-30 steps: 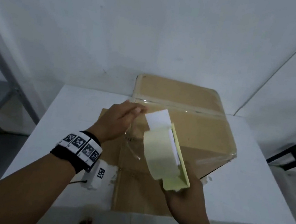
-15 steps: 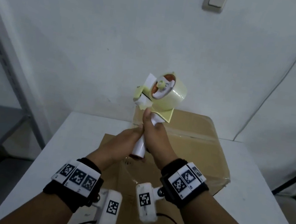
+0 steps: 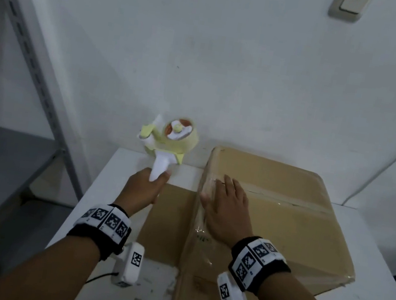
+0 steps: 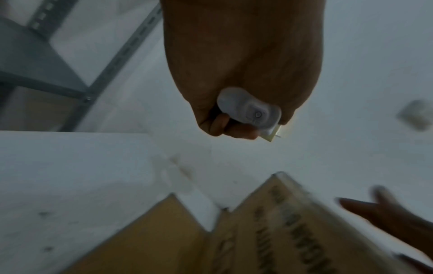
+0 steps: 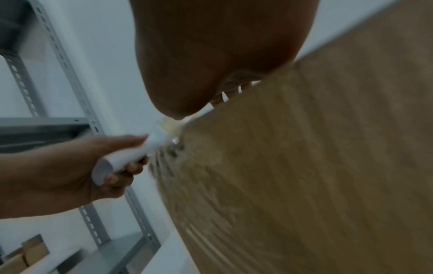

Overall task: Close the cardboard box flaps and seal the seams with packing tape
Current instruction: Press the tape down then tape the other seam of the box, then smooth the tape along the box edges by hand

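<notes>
The tape dispenser (image 3: pixel 166 145) is held upright by its white handle in the left hand (image 3: pixel 143 187), left of centre. The right hand (image 3: pixel 225 206) is laid flat, fingers (image 3: pixel 227 184) extended, on the cardboard box (image 3: pixel 285 215) at its left top edge. Bare tabletop (image 3: pixel 121 171) is seen between box and wall.

**White surface, box and flat cardboard**

The white surface (image 3: pixel 120 176) carries a closed cardboard box (image 3: pixel 285 215) under the right hand (image 3: pixel 224 206). A flat cardboard sheet (image 3: pixel 169 223) lies on it between both hands, touching the box's side.
</notes>
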